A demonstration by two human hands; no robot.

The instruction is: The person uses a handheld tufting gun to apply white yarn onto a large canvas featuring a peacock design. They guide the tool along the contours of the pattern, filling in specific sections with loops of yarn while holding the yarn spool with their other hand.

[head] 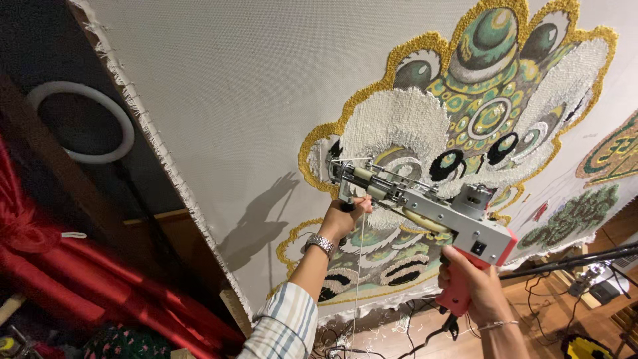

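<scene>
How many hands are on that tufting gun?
2. The left hand grips the front handle under the tufting gun, near the cloth. The right hand holds the red rear handle, lower right. No other hands show.

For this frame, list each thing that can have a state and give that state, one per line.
Tufting gun: held up in both hands, nose pressed against the cloth.
Left hand: gripping the gun's front handle.
Right hand: closed around the red rear grip.
Backing cloth: stretched taut, partly tufted, upper left still bare.
Yarn strand: hanging slack below the gun.
Ring light: unlit.
</scene>
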